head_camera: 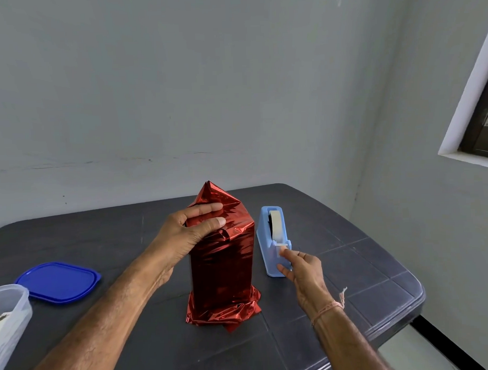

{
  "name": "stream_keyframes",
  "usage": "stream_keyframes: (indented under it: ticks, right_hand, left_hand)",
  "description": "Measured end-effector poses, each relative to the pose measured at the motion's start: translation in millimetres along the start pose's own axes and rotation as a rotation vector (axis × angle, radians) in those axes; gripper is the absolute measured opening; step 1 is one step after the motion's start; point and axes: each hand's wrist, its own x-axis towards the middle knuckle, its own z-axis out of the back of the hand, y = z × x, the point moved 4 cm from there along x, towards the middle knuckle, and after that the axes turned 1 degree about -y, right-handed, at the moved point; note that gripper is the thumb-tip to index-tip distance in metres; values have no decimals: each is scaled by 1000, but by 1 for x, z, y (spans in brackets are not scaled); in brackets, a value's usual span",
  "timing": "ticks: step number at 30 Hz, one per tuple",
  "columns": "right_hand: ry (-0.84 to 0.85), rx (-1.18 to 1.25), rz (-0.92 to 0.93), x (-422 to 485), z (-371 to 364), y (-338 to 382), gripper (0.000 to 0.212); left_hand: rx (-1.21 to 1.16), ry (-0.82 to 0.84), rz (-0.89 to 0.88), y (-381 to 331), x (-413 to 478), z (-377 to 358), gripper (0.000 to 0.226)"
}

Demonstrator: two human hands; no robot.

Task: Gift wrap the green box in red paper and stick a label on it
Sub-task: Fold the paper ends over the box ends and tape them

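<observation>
The left hand (pixel 189 231) grips the folded top of the one red-wrapped box (pixel 222 268), thumb and fingers curled round the foil; the box stands upright between both hands. The right hand (pixel 304 271), fingers curled, touches its index tip to the tape end (pixel 282 245) on the single blue tape dispenser (pixel 269 239); a pinch cannot be told. Left of the left forearm, one clear container (pixel 9 317) holds something pale, beside one blue lid (pixel 58 281).
</observation>
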Motion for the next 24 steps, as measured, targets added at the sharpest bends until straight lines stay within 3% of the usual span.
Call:
stream_keyframes:
  ticks: [12,24]
  right_hand:
    - [-46,124,90,-10,2,-21,15]
    - [-162,15,128,-1,1,-34,14]
  left_hand:
    - [5,-2,14,0,0,0,36]
    - [10,-1,20,2,2,1,39]
